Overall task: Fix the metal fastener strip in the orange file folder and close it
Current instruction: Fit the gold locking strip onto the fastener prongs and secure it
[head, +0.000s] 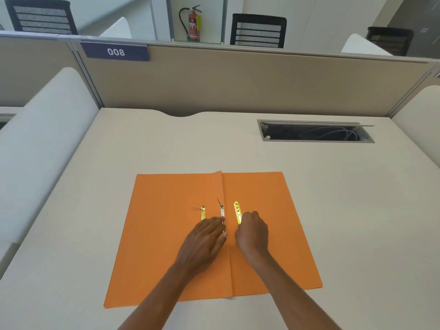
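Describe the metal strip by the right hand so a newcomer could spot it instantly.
Find the open orange file folder lying flat on the beige desk. On its right-hand leaf, just right of the centre crease, lies a yellow metal strip whose near end meets the right hand. Unlike the two narrower metal pieces left of it, it is wider, bright yellow, with holes showing.

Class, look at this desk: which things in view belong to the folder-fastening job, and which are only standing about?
Belongs to the job:
orange folder, lying open
yellow strip at the right hand
metal piece at the fold, by the left hand
second yellow piece on the left flap

Only standing about:
fire extinguisher
chairs
desk cable hatch
008 sign
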{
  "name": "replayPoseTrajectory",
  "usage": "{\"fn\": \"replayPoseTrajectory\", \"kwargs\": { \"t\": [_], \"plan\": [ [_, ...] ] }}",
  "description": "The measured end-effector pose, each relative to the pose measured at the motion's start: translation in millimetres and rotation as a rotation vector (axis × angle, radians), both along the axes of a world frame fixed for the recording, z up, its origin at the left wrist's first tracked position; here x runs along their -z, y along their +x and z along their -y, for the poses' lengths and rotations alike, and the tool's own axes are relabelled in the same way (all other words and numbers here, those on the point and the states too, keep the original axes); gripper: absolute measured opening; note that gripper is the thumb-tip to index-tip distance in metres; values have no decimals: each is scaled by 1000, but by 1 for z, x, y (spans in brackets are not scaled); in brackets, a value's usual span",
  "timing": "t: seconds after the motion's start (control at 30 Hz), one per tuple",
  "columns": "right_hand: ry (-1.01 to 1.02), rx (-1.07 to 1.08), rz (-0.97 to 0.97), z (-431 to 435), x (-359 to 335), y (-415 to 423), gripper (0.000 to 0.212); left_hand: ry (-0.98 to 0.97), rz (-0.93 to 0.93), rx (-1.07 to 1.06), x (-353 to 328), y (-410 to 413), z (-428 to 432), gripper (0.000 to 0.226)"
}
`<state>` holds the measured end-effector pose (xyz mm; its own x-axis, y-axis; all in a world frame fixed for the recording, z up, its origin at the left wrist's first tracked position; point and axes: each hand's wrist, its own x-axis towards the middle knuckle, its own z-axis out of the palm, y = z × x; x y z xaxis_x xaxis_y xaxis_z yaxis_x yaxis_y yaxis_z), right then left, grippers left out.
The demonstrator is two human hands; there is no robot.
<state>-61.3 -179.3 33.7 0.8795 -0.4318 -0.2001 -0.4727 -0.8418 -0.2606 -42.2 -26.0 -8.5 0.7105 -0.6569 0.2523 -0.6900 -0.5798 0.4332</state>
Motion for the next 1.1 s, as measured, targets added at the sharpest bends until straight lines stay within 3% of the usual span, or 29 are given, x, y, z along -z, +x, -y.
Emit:
{"fn": "replayPoseTrajectory", "kwargs": {
  "t": [0.1, 0.2, 0.37, 0.5, 0.63, 0.8, 0.93, 1.1],
  "plan": [
    [101, 103, -17, 4, 1, 3, 11, 26, -23, 6, 5, 0, -3, 43],
    [197, 198, -98, 16, 2, 2, 24, -1, -96, 24, 6, -3, -4, 43],
    [341, 273, -75, 31, -6, 19, 25, -134, -333, 28, -13, 30, -1, 42],
    [348, 267, -84, 31, -7, 19, 28, -108, -457, 67, -12, 33, -9, 48],
    [336, 232, -86, 28, -3, 13, 23, -301, -618, -31, -10, 33, -8, 33],
    [284, 201, -64, 27, -2, 12, 25, -476, -599, -328, -5, 45, 14, 8],
    [273, 201, -59, 27, -2, 12, 25, -502, -580, -419, -2, 49, 32, 26],
    [293, 206, -35, 28, 0, 12, 22, -492, -488, -428, 6, 47, 39, 25]
  ]
}}
